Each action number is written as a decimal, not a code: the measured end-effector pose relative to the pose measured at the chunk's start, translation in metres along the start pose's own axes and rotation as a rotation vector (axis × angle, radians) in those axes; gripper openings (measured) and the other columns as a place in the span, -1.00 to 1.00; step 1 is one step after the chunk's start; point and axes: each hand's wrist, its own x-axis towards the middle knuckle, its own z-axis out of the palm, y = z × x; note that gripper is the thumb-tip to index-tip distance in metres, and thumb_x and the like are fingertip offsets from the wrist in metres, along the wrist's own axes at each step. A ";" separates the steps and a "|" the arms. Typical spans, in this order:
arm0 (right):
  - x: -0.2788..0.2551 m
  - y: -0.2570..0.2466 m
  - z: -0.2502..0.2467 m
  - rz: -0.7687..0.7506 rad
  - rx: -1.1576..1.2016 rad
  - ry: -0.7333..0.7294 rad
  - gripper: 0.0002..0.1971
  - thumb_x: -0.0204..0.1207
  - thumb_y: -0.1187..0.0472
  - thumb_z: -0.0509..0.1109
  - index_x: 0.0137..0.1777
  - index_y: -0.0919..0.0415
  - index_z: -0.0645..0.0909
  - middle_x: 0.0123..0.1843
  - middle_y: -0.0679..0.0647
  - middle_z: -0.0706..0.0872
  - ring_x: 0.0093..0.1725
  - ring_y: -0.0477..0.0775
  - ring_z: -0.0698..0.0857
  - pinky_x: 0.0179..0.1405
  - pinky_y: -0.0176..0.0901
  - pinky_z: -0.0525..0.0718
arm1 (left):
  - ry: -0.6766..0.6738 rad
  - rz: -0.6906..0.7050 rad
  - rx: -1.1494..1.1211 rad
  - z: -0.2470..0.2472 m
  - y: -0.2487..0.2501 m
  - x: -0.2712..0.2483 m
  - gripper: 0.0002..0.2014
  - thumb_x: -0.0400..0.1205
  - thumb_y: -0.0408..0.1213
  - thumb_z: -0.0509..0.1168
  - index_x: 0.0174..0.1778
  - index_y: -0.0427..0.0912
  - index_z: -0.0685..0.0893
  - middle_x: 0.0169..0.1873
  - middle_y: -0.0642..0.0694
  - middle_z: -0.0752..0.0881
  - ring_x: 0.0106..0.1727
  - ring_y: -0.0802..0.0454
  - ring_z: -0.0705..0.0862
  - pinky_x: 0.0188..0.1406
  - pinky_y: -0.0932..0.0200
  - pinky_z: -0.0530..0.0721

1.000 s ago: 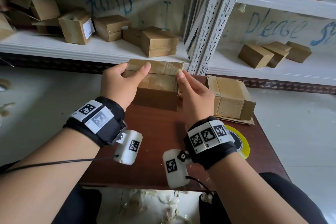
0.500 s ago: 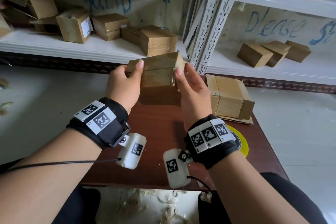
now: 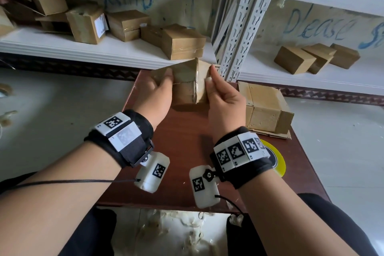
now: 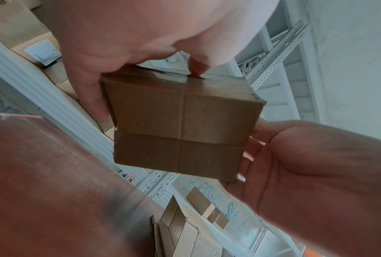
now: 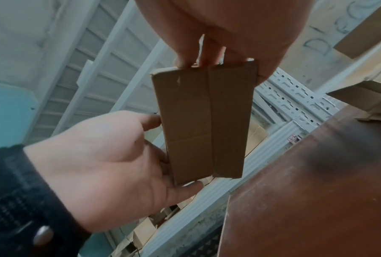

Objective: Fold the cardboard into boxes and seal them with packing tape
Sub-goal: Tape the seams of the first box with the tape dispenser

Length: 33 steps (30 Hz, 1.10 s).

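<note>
Held up over the table point(image 3: 187, 151) at 12 o'clock, box point(image 3: 187, 85) tipped, likely to check its tape, left hand point(image 3: 154, 97) gripping at 9, right hand point(image 3: 224, 100) at 3, tape roll point(image 3: 278, 162) waiting at 4.

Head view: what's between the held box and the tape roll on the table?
Only the right hand gripping the box, its wristband, and bare brown table before the yellow tape roll; head view shows it.

two hands, the left hand point(image 3: 154, 97) and the right hand point(image 3: 225, 102), are sharing one small box point(image 3: 187, 83); one tape roll point(image 3: 277, 160) is lying on one table point(image 3: 187, 147).
</note>
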 end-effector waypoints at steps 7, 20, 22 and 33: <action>0.017 0.008 -0.015 0.055 -0.055 0.207 -0.83 0.66 0.32 0.51 0.14 0.11 0.88 -0.20 -0.24 0.87 -0.18 -0.31 0.79 -0.06 -0.36 0.71 | 0.070 0.172 0.113 -0.005 -0.001 0.000 -0.50 0.64 0.30 0.19 -0.04 -0.12 0.66 -0.14 -0.04 0.70 -0.08 -0.05 0.65 0.03 -0.04 0.65; 0.013 0.009 -0.002 0.198 -0.073 0.033 -0.03 0.09 -0.60 0.62 0.31 0.14 0.68 0.15 0.00 0.86 0.16 0.04 0.84 0.36 0.22 0.75 | -0.101 0.196 -0.288 -0.006 0.021 -0.022 -0.36 0.18 0.29 0.72 0.04 0.03 0.75 -0.03 0.02 0.89 0.11 0.02 0.85 0.32 -0.13 0.75; 0.012 0.004 -0.001 0.190 -0.074 -0.016 0.03 0.02 -0.56 0.68 0.32 0.19 0.67 0.15 0.08 0.87 0.16 0.12 0.86 0.33 0.29 0.76 | -0.126 0.177 -0.294 -0.007 0.019 -0.020 -0.17 0.11 0.39 0.70 0.21 0.02 0.71 0.02 0.03 0.89 0.17 0.05 0.84 0.39 -0.17 0.71; 0.009 0.006 -0.016 0.015 -0.147 0.129 -0.26 0.41 -0.47 0.48 0.01 0.31 0.72 -0.26 0.05 0.58 -0.26 -0.03 0.51 -0.16 -0.08 0.54 | -0.168 0.020 -0.485 -0.016 0.028 -0.015 -0.05 -0.23 0.41 0.72 0.02 -0.05 0.79 -0.12 0.09 0.87 0.01 0.09 0.82 0.00 0.03 0.69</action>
